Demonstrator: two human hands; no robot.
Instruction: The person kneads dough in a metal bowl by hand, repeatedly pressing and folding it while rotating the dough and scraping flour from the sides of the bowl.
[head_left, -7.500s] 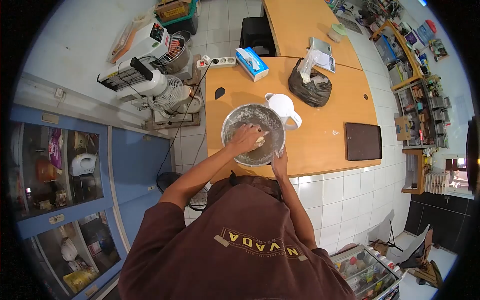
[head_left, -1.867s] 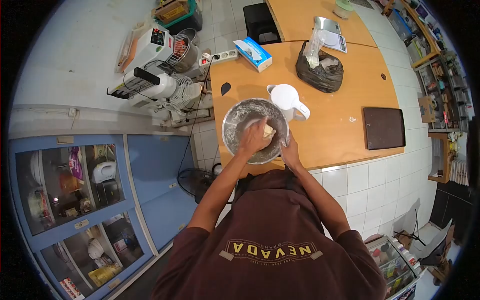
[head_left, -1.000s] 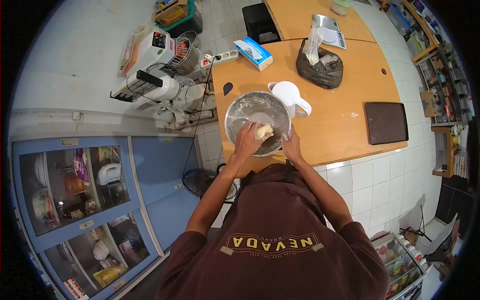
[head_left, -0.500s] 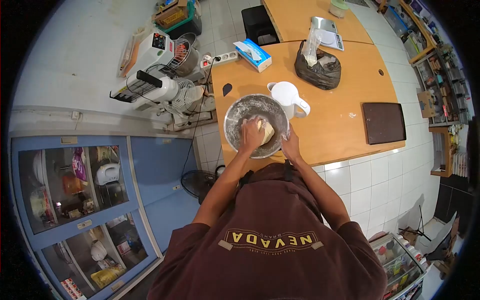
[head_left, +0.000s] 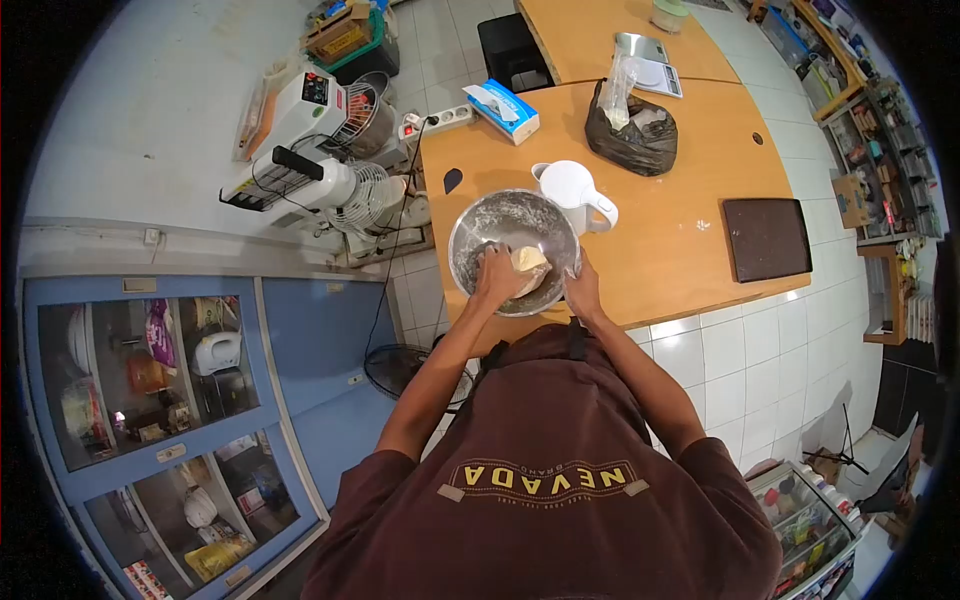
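A pale yellow lump of dough [head_left: 528, 259] lies in a metal mixing bowl [head_left: 512, 212] whose inside is dusted with flour. My left hand [head_left: 496, 274] is down in the bowl against the left side of the dough, its fingers bent and its thumb side pressed to the lump. At the right rim of the bowl, my right hand [head_left: 582, 288] grips the edge. Just beyond that rim stands a white jug [head_left: 570, 186] with a handle, close against the bowl.
On the wooden table [head_left: 650, 260] are a dark baking tray [head_left: 768, 240], a black plastic bag [head_left: 630, 145], a white kitchen scale [head_left: 656, 78] and a blue tissue box [head_left: 504, 110]. A stand mixer [head_left: 310, 105] stands on the left; a floor fan [head_left: 400, 372] is below the table edge.
My left hand has shifted left and slightly down off the top of the dough. More of the dough now shows, turned in the bowl. My right hand stays on the rim.
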